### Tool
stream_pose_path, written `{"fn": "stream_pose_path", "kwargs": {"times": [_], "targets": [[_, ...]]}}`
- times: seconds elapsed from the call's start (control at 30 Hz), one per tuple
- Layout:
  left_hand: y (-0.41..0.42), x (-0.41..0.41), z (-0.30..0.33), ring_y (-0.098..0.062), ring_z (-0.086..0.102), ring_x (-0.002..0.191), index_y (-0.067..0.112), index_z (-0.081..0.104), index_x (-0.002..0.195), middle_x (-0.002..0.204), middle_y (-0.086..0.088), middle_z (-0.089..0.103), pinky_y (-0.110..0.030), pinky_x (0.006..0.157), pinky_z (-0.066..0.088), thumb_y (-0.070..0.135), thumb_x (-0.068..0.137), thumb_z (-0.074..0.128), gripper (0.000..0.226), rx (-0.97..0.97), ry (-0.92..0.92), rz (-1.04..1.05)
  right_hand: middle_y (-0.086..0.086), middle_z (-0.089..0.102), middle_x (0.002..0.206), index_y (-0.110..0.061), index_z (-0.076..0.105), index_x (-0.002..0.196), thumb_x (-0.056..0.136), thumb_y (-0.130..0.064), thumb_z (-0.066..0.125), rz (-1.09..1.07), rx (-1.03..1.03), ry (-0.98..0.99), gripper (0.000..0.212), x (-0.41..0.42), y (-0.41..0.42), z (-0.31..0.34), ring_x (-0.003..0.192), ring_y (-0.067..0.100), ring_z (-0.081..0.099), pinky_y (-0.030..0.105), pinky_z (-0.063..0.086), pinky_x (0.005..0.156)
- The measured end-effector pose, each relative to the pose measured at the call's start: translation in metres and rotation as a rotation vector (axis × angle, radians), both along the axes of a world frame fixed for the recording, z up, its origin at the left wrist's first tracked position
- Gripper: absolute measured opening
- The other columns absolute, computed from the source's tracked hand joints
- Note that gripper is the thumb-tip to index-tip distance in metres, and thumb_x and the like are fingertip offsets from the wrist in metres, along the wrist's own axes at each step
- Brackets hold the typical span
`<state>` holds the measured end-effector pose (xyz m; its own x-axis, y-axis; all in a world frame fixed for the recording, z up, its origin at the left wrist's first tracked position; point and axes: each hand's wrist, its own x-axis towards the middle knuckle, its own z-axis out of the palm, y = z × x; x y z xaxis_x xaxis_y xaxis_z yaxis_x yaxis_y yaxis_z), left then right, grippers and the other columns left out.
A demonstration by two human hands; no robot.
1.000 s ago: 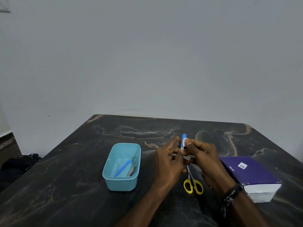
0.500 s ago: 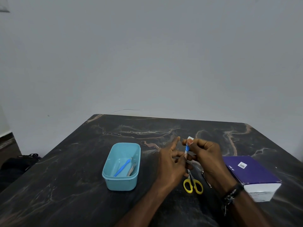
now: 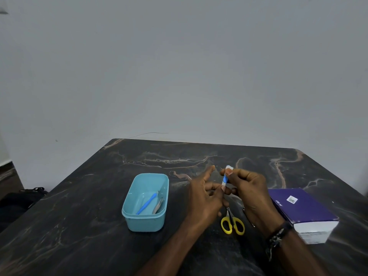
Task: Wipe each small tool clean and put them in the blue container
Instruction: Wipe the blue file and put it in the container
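A small blue tool (image 3: 225, 178) stands upright between my hands, with white tissue (image 3: 229, 168) wrapped round its top. My right hand (image 3: 249, 190) pinches the tissue and tool near the top. My left hand (image 3: 205, 198) pinches the tool's lower end with thumb and a finger, its index finger stretched out. The blue container (image 3: 145, 220) sits on the table to the left, holding a blue-handled tool (image 3: 146, 204) and a metal tool (image 3: 158, 206). Yellow-handled scissors (image 3: 232, 224) lie on the table below my hands, blades partly hidden.
A purple and white box (image 3: 302, 212) lies at the right on the dark marbled table (image 3: 79, 216). A thin metal tool (image 3: 248, 217) shows partly under my right wrist. A dark bag (image 3: 22, 198) sits on the floor at the left.
The tissue in my right hand has slid up over the tool's blue tip, which showed bare a second ago. Both hands stayed in about the same place.
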<state>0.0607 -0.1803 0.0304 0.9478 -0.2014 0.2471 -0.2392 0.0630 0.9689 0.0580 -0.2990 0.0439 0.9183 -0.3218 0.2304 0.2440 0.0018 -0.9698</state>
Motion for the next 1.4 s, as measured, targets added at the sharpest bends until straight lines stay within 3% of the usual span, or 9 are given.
{"fn": "stream_pose_path", "kwargs": {"times": [0.1,0.3,0.4,0.53,0.73,0.83,1.0,1.2,1.4], "targets": [[0.0,-0.001,0.001,-0.017,0.069,0.058,0.019,0.033,0.148,0.083,-0.007,0.076,-0.022,0.039,0.046,0.006,0.092,0.061,0.064,-0.007,0.002,-0.004,0.003,0.076,0.083,-0.009,0.075,0.081,0.09,-0.017,0.064,-0.006,0.018,0.014,0.016,0.0,-0.002,0.0,0.068,0.017,0.067,0.026,0.05,0.057],[0.004,0.003,0.004,-0.014,0.067,0.055,0.018,0.038,0.146,0.076,-0.007,0.075,-0.021,0.037,0.045,0.011,0.092,0.063,0.06,-0.056,0.007,0.078,0.023,0.062,0.07,0.017,0.066,0.081,0.092,-0.006,0.058,0.129,-0.072,0.026,0.026,-0.003,0.008,0.002,0.048,0.008,0.055,0.016,0.042,0.044],[0.002,0.001,0.003,-0.013,0.066,0.053,0.016,0.035,0.147,0.078,-0.007,0.076,-0.02,0.037,0.043,0.01,0.092,0.063,0.063,-0.031,0.01,0.035,0.025,0.067,0.074,0.003,0.071,0.075,0.09,-0.011,0.063,0.052,-0.05,0.01,0.022,-0.001,0.003,0.001,0.063,0.019,0.062,0.024,0.049,0.055],[-0.002,-0.002,0.002,-0.013,0.065,0.051,0.016,0.036,0.147,0.081,-0.006,0.076,-0.019,0.037,0.043,0.002,0.091,0.059,0.061,-0.005,0.041,-0.024,0.008,0.072,0.072,-0.012,0.078,0.079,0.088,-0.023,0.067,-0.035,0.003,0.03,0.018,0.004,-0.008,-0.003,0.071,0.028,0.06,0.043,0.049,0.068],[0.004,0.003,0.006,-0.01,0.063,0.048,0.012,0.047,0.139,0.073,-0.011,0.073,-0.014,0.038,0.041,0.005,0.09,0.064,0.053,-0.111,0.045,0.062,0.028,0.064,0.074,0.001,0.073,0.086,0.091,-0.016,0.061,0.142,-0.054,0.066,0.021,0.001,0.005,-0.003,0.063,0.029,0.052,0.031,0.037,0.054],[0.004,0.003,0.006,-0.008,0.061,0.046,0.009,0.047,0.139,0.074,-0.012,0.073,-0.012,0.039,0.041,0.002,0.09,0.063,0.052,-0.111,0.042,0.055,0.031,0.058,0.072,0.01,0.069,0.087,0.091,-0.011,0.06,0.111,-0.018,0.059,0.023,-0.001,0.006,-0.001,0.055,0.024,0.051,0.025,0.041,0.046],[-0.001,-0.003,0.006,-0.008,0.059,0.042,0.009,0.05,0.134,0.079,-0.014,0.074,-0.013,0.038,0.039,-0.003,0.088,0.06,0.048,-0.085,0.068,-0.014,0.015,0.062,0.073,-0.013,0.078,0.073,0.088,-0.021,0.066,-0.047,0.037,0.058,0.02,0.003,-0.007,-0.001,0.059,0.018,0.048,0.025,0.038,0.047],[0.008,0.007,0.015,-0.013,0.066,0.054,0.009,0.064,0.107,0.072,-0.009,0.075,-0.02,0.043,0.046,0.002,0.08,0.074,0.029,-0.317,0.055,0.208,0.007,0.047,0.071,-0.009,0.076,0.08,0.087,-0.016,0.066,0.057,0.153,0.076,0.014,0.003,-0.006,0.003,0.06,0.009,0.04,0.018,0.031,0.045],[0.014,0.011,0.018,-0.015,0.069,0.058,0.008,0.065,0.097,0.068,-0.006,0.075,-0.025,0.052,0.054,0.0,0.077,0.077,0.024,-0.528,0.027,0.35,0.013,0.046,0.064,-0.003,0.075,0.074,0.085,-0.015,0.067,0.193,-0.095,0.048,0.019,-0.003,-0.003,0.006,0.058,0.012,0.035,0.02,0.028,0.047]]}}
